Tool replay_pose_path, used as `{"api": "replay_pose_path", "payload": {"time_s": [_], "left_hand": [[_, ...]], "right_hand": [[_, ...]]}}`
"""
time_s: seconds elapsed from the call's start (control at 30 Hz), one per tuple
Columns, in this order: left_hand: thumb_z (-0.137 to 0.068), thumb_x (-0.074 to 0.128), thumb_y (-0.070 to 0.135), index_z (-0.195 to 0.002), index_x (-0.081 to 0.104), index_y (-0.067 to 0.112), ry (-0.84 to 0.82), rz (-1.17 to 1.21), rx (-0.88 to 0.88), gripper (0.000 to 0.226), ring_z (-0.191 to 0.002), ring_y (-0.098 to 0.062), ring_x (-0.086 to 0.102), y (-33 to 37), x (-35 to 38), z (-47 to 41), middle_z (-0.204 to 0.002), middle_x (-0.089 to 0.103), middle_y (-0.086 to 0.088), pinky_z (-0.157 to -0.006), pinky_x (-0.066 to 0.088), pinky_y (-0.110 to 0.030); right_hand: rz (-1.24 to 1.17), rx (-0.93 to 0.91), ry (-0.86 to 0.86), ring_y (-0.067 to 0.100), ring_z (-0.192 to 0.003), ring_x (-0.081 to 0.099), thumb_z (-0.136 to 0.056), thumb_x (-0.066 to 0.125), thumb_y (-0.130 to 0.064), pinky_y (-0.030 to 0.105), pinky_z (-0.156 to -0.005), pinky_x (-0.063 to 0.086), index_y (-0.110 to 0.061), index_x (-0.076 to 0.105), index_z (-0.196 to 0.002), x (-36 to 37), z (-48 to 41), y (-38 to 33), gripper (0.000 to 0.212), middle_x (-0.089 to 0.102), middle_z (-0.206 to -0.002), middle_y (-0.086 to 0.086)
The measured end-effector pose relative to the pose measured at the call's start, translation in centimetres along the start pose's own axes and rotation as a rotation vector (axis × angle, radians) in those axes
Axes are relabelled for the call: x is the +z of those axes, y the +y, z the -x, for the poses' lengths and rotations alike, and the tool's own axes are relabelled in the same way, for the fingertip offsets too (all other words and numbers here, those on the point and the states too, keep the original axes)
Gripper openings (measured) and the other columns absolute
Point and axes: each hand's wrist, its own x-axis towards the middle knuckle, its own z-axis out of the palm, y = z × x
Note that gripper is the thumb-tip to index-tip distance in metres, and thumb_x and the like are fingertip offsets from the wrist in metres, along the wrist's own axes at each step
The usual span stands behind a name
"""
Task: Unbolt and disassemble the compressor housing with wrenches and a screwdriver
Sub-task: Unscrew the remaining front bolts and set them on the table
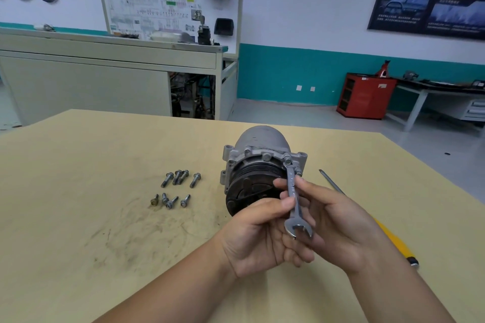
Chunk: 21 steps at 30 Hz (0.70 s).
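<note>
Scuffed tan tabletop, loose bolts, wrench at compressor, teal-banded wall, red cabinet

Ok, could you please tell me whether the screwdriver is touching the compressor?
Apart: the head view shows bare table between the tip of the screwdriver and the compressor.

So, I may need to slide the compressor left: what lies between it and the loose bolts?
Only bare, smudged tabletop, in the head view, between the compressor and the loose bolts.

Bare tabletop at near left and far left. Blocked left of the compressor by loose bolts, right of it by a screwdriver.
</note>
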Motion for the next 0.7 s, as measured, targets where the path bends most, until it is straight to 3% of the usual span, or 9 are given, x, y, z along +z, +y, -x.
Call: {"api": "replay_pose_path", "payload": {"time_s": [0.23, 0.33, 0.5, 0.7], "left_hand": [[-0.088, 0.058, 0.035, -0.089, 0.074, 0.015, -0.067, -0.028, -0.009, 0.026, -0.077, -0.006, 0.071, 0.4, -0.1, 0.1, -0.080, 0.074, 0.002, -0.068, 0.055, -0.018], [-0.090, 0.056, 0.033, -0.091, 0.073, 0.016, -0.102, -0.045, -0.027, 0.024, -0.078, -0.007, 0.071, 0.6, -0.3, 0.1, -0.082, 0.075, 0.001, -0.071, 0.054, -0.019], [-0.086, 0.063, 0.034, -0.093, 0.071, 0.015, -0.124, -0.082, -0.065, 0.022, -0.077, -0.015, 0.072, 0.4, -0.4, 0.0, -0.086, 0.074, -0.004, -0.065, 0.056, -0.021], [-0.087, 0.060, 0.042, -0.101, 0.069, 0.013, -0.151, -0.078, -0.120, 0.033, -0.082, -0.020, 0.072, 0.2, -0.3, -0.2, -0.093, 0.073, -0.006, -0.064, 0.055, -0.021]], "right_hand": [[-0.180, 0.040, -0.044, 0.019, -0.062, 0.069, -0.064, 0.064, -0.019, 0.030, -0.049, 0.057, -0.005, 0.076, -0.077, -0.4, -0.2, 1.0, 0.023, 0.073, -0.087, 0.012], [-0.234, 0.068, -0.005, 0.017, -0.041, 0.060, -0.062, 0.066, -0.019, 0.026, -0.035, 0.048, -0.003, 0.071, -0.078, -0.1, -0.3, 1.1, 0.023, 0.067, -0.065, 0.009], [-0.165, 0.089, 0.092, 0.019, -0.048, 0.060, -0.055, 0.071, -0.025, 0.027, -0.042, 0.052, -0.007, 0.070, -0.062, -0.1, -0.4, 1.1, 0.019, 0.059, -0.061, 0.007], [0.039, 0.030, 0.169, 0.021, -0.033, 0.051, -0.060, 0.071, -0.030, 0.025, -0.034, 0.044, -0.009, 0.066, -0.048, 0.1, 0.0, 0.7, 0.024, 0.050, -0.045, 0.008]]}}
